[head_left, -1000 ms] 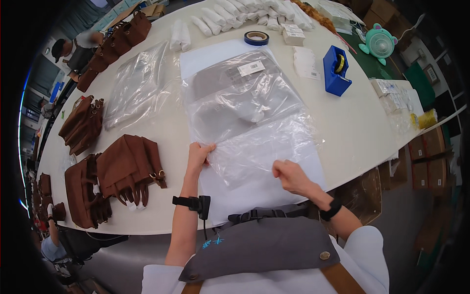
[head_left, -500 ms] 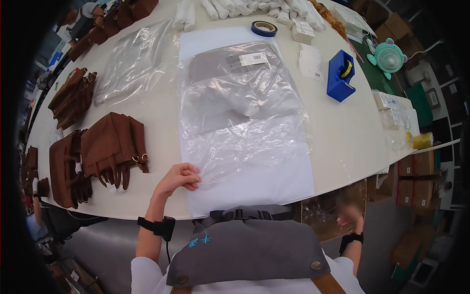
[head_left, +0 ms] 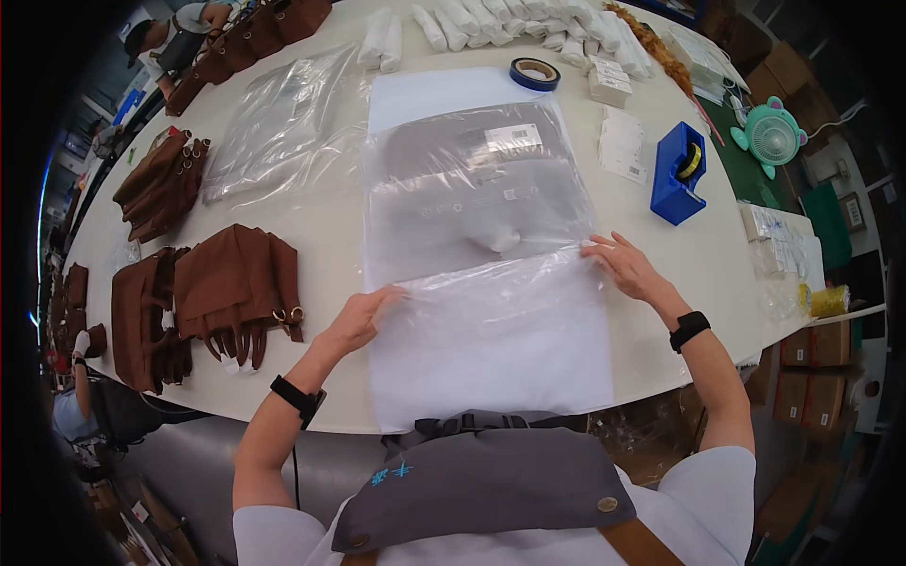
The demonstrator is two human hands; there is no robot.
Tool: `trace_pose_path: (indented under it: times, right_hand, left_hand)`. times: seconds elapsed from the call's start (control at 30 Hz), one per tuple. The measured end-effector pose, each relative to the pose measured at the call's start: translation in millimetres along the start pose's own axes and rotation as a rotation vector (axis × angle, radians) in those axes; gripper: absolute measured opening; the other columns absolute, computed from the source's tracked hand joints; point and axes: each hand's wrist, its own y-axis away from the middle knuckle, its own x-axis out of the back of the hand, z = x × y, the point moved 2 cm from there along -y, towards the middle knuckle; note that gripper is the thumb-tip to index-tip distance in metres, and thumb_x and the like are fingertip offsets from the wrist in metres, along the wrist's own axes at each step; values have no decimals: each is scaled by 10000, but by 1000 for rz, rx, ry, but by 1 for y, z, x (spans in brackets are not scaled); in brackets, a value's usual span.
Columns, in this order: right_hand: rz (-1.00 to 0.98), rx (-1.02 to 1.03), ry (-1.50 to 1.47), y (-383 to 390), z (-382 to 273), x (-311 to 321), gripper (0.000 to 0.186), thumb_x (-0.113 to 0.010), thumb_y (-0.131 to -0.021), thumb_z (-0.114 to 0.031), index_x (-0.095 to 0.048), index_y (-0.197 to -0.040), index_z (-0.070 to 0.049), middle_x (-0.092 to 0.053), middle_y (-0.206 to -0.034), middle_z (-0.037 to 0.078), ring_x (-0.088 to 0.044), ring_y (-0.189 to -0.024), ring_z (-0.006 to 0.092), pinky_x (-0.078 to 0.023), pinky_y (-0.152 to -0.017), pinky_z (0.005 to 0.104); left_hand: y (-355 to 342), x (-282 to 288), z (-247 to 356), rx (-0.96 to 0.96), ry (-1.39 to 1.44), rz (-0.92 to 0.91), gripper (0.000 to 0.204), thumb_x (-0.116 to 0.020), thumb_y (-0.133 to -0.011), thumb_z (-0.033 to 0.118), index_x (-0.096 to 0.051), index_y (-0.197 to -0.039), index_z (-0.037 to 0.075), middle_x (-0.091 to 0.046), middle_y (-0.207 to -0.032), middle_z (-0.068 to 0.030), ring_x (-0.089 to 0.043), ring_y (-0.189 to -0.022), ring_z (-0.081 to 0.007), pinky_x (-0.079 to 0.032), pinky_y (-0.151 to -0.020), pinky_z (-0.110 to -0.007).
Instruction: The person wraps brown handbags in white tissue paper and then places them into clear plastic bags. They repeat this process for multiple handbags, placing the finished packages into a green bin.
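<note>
A clear plastic bag (head_left: 472,203) with a flat grey item inside and a white barcode label (head_left: 512,140) near its far end lies before me. Its near end is folded over, away from me. My left hand (head_left: 363,316) pinches the left corner of that fold. At the right corner, my right hand (head_left: 630,269) grips the plastic between thumb and fingers, some fingers stretched out. Beneath the bag are white sheets (head_left: 491,377) reaching the table's near edge.
Brown handbags (head_left: 236,288) stand at the left, beside more clear plastic bags (head_left: 283,123). On the right are a blue tape dispenser (head_left: 678,179) and a small green fan (head_left: 771,135). A tape roll (head_left: 534,74) and white wrapped bundles (head_left: 491,24) lie at the far side. Another person works at far left.
My right hand has come up from beside the table onto the bag's right edge. My left hand has moved slightly away from me. The bag's near end is now folded over and its surface flatter.
</note>
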Motion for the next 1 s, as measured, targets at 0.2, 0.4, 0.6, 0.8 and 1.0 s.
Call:
trace_pose_path:
  times: [0.2, 0.4, 0.6, 0.8, 1.0]
  right_hand:
    - [80, -345, -395, -30, 14, 16, 687, -241, -948, -484, -649, -682, 1, -624, -695, 143, -583, -756, 263, -432, -750, 333]
    - [90, -561, -259, -58, 39, 10, 703, -276, -922, -529, -607, -598, -1, -600, -584, 134, -599, -674, 268, -457, -653, 365]
    - [608, -565, 85, -73, 19, 19, 259, -470, -910, -262, -565, -1068, -80, -619, -962, 174, -572, -944, 306, -430, -804, 408]
    - [436, -126, 379, -110, -46, -25, 491, -462, -908, -294, -361, -1355, -118, -405, -1327, 175, -258, -1292, 348, -192, -1060, 475]
    - [869, -673, -772, -3, 14, -19, 333, -465, -913, -256, -502, -1129, -5, -589, -725, 131, -547, -597, 192, -462, -568, 345]
  left_hand:
    - [-13, 21, 5, 357, 543, 208, 579, -243, -957, 486, -519, -896, -19, -654, -741, -169, -648, -721, -208, -491, -699, -289]
    - [-36, 22, -26, 570, 540, 346, 439, -357, -942, 407, -506, -913, -5, -602, -605, -109, -603, -545, -185, -470, -542, -304]
    - [-51, 32, -6, 267, -351, 852, 347, -491, -855, 173, -480, -1179, 50, -460, -1160, -182, -468, -1059, -281, -368, -880, -417]
    - [-96, -16, 34, -36, -680, 438, 561, -500, -875, 243, -298, -1387, 137, -205, -1443, -174, -148, -1346, -362, -70, -1030, -619]
    - [-31, 6, -39, 325, -389, 757, 606, -524, -863, 275, -274, -1388, 104, -231, -1429, -175, -184, -1332, -355, -69, -1032, -608]
